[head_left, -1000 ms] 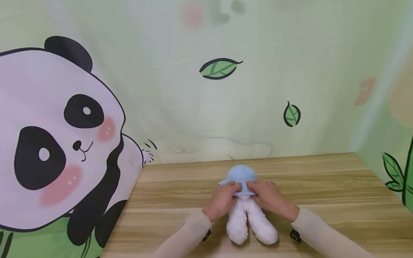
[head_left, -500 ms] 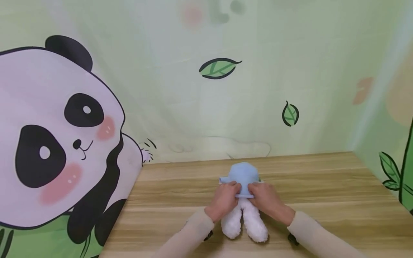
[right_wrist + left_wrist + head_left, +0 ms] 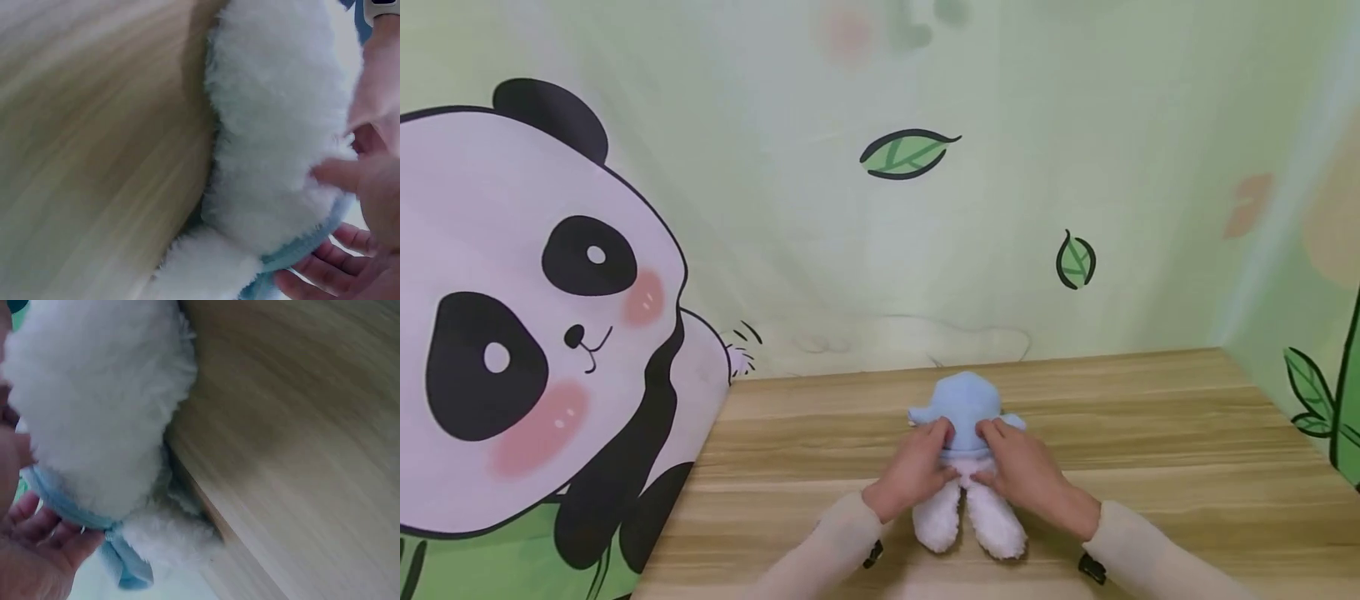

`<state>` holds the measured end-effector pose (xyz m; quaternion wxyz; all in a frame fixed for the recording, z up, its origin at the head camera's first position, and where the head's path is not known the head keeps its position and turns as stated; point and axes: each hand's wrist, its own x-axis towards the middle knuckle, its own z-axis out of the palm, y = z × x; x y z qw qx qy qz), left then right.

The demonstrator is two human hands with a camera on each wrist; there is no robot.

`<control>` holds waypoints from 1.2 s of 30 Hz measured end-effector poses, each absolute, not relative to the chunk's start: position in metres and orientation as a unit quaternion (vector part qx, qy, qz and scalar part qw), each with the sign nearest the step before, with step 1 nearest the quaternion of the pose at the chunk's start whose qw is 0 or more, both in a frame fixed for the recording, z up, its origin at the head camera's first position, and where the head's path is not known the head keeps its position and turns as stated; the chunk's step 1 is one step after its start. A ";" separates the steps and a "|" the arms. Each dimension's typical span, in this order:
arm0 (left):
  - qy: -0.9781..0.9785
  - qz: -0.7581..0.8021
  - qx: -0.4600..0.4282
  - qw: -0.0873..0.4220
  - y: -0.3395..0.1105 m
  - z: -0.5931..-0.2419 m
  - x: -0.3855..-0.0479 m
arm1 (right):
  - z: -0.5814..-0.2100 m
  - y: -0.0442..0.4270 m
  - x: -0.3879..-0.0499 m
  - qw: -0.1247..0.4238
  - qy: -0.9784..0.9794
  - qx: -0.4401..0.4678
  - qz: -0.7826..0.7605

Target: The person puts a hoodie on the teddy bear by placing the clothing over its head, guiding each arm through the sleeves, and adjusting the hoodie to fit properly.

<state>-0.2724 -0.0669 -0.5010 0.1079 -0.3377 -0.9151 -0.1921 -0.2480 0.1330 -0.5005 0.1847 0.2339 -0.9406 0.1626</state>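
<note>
A white plush toy (image 3: 996, 521) lies on the wooden table, two long fluffy lobes pointing toward me. Whether these are legs or ears I cannot tell. Light-blue clothing (image 3: 966, 400) covers its far part, with a short sleeve-like piece at each side. My left hand (image 3: 917, 467) has its fingers on the cloth near the hem and its thumb on the white plush. Mirroring it, my right hand (image 3: 1033, 471) touches the cloth with its fingers and the fur with its thumb. Both wrist views show loosely bent fingers along the blue hem (image 3: 300, 250), thumbs apart from them.
The wooden table (image 3: 1150, 417) extends on both sides of the toy. Behind it hangs a green backdrop (image 3: 805, 250) printed with leaves and a large panda (image 3: 617, 192) at left. In the right wrist view, a watch-like band (image 3: 381, 7) shows at the top corner.
The toy's white lobes have shifted left. Both thumbs have come off the blue hem, down onto the white plush. The right blue sleeve-like piece, earlier mostly hidden, now shows.
</note>
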 end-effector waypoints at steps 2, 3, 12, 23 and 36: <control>-0.913 -0.198 -0.333 0.128 -0.063 -0.503 -0.273 | -0.501 0.131 -0.248 0.203 -0.937 0.237 0.157; -0.913 -0.195 -0.330 0.139 -0.061 -0.504 -0.272 | -0.502 0.131 -0.249 0.214 -0.935 0.238 0.153; -0.925 -0.098 -0.286 0.231 -0.049 -0.515 -0.274 | -0.515 0.124 -0.265 0.254 -0.923 0.256 0.136; -0.932 -0.036 -0.240 0.268 -0.035 -0.516 -0.277 | -0.522 0.120 -0.276 0.290 -0.916 0.238 0.143; -0.920 -0.124 -0.313 0.201 -0.056 -0.509 -0.280 | -0.508 0.128 -0.275 0.251 -0.921 0.259 0.148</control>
